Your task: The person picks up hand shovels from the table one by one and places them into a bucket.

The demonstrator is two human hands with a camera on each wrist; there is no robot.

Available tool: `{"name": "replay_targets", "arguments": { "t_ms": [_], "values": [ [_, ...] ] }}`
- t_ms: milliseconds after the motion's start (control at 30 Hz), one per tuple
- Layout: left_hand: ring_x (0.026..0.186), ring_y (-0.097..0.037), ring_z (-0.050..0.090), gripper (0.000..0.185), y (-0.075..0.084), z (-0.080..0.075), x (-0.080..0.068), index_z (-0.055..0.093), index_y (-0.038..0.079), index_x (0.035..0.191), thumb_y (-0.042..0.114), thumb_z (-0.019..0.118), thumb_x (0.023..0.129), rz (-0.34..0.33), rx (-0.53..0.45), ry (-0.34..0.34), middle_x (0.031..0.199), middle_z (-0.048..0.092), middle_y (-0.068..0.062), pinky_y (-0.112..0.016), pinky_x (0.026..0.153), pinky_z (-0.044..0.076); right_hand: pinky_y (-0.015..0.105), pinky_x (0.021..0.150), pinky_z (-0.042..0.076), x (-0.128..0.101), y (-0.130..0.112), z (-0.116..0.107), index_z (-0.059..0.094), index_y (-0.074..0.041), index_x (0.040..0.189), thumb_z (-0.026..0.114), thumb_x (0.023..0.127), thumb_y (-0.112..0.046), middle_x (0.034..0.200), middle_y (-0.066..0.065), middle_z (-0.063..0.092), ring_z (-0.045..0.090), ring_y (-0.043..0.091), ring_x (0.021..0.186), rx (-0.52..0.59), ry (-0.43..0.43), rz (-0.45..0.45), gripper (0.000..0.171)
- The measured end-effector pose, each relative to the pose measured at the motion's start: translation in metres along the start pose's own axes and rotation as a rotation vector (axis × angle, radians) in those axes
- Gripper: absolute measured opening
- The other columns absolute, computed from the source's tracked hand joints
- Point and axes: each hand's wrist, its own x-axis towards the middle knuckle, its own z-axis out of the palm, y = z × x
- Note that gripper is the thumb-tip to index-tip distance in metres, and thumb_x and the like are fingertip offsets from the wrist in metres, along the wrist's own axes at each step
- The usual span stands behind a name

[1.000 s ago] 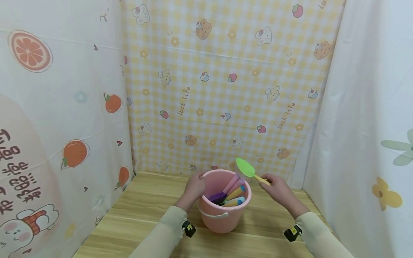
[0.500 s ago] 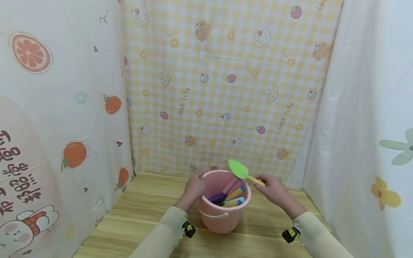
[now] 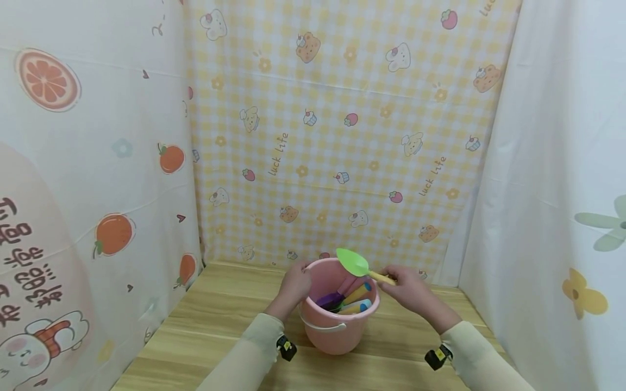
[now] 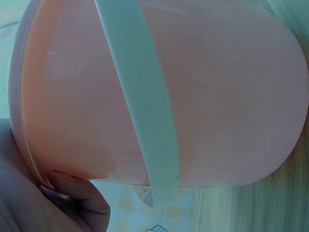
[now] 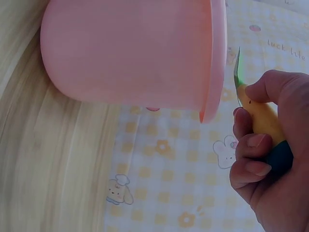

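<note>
A pink bucket [image 3: 337,336] stands upright on the wooden table, its pale handle [image 4: 145,101] hanging down the near side. My left hand [image 3: 295,285] grips the bucket's left rim; the wrist view shows fingers curled around that rim. In my right hand [image 3: 406,285] is a small trowel with a green blade [image 3: 353,263] and a yellow handle [image 5: 263,118], fingers wrapped round the handle. Its blade is over the back of the bucket's opening. Inside the bucket lie several tools, among them a purple one [image 3: 329,300] and ones with yellow-and-blue handles [image 3: 357,293]. Their lower parts are hidden.
The wooden tabletop [image 3: 210,326] extends around the bucket. Behind it hangs a yellow checked cloth [image 3: 318,141]. White printed cloths enclose the left side [image 3: 127,163] and the right side [image 3: 543,174].
My right hand has moved left with the trowel, bringing the green blade from beyond the bucket's right rim to over its opening. My left hand and the bucket have stayed in place.
</note>
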Motion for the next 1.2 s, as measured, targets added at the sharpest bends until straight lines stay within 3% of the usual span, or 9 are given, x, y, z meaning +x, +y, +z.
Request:
{"name": "replay_targets", "arguments": {
  "t_ms": [267,667,900,1200],
  "values": [
    [0.137,-0.046,0.062,0.042,-0.001,0.0,0.001,0.069,0.01,0.148,0.018,0.045,0.114,0.0,-0.004,0.004,0.148,0.067,-0.019,-0.062,0.112,0.053,0.027,0.051,0.046,0.001,-0.005,0.004,0.078,-0.009,0.118,0.075,0.106,-0.021,0.083,-0.001,0.067,0.051,0.012,0.06,-0.01,-0.038,-0.031,0.017],
    [0.131,-0.043,0.065,0.04,-0.001,0.0,0.001,0.072,0.015,0.145,0.016,0.046,0.114,0.009,-0.008,0.004,0.145,0.069,-0.018,-0.061,0.106,0.056,0.025,0.051,0.044,0.003,-0.013,0.007,0.078,-0.006,0.113,0.074,0.104,-0.017,0.083,-0.001,0.065,0.05,0.012,0.061,-0.008,-0.119,-0.062,0.014],
    [0.134,-0.045,0.064,0.042,-0.001,0.0,0.0,0.07,0.011,0.146,0.016,0.046,0.113,-0.002,-0.014,0.002,0.146,0.068,-0.019,-0.062,0.11,0.054,0.026,0.052,0.045,0.004,-0.012,0.01,0.077,-0.01,0.11,0.073,0.103,-0.016,0.082,-0.002,0.065,0.05,0.011,0.061,-0.017,-0.113,-0.065,0.01],
    [0.127,-0.042,0.067,0.043,-0.001,0.0,0.001,0.069,0.011,0.148,0.015,0.045,0.112,-0.007,-0.007,0.001,0.144,0.069,-0.019,-0.058,0.101,0.059,0.026,0.055,0.048,0.005,-0.014,0.011,0.076,-0.008,0.109,0.076,0.102,-0.015,0.085,-0.001,0.066,0.054,0.013,0.065,-0.023,-0.131,-0.1,0.01]
  ]
}}
